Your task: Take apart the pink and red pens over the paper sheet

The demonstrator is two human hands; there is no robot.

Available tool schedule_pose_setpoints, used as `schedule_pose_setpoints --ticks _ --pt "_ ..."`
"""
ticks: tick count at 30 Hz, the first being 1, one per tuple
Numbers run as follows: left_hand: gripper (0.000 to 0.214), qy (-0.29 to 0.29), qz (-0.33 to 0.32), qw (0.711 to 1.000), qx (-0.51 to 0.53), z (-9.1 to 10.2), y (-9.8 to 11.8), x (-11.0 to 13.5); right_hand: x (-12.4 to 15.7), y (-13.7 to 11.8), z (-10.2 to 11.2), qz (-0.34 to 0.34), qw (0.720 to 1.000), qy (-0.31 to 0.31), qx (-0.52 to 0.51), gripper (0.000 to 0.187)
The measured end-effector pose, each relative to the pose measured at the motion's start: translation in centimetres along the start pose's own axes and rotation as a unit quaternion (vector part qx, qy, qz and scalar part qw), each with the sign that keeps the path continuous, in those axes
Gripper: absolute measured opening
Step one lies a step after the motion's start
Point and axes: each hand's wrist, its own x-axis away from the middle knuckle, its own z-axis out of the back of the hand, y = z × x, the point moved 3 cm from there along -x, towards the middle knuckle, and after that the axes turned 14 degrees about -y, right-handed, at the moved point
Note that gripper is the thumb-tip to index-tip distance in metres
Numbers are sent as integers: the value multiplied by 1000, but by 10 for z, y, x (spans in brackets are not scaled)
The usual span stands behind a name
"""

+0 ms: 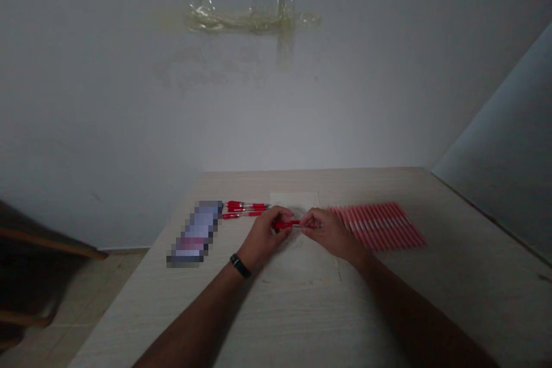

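Note:
Both my hands meet over the middle of a pale wooden table (302, 310). My left hand (264, 236), with a black band on its wrist, is closed on the red end of a pen (286, 224). My right hand (328, 232) pinches the other, clear end of the same pen. Under the hands lies a white sheet of paper (297, 259). A few red pens (245, 210) lie just left of the hands. A row of several red-and-white pen parts (378, 224) lies side by side to the right of my right hand.
A blurred rectangular object (196, 233) lies on the table to the left of the pens. A plain wall (129, 98) with yellowed tape rises behind the table. Dark wooden furniture (30, 253) stands at the left, over a tiled floor.

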Motion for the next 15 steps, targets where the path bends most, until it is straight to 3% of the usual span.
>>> schedule_pose_setpoints --ticks 7,15 --pt "29 -28 -24 999 19 -1 4 1 0 -5 -3 -4 998 -25 -66 5" --pt "32 -44 -34 998 -15 -5 2 2 0 9 -12 -15 993 -44 -107 11"
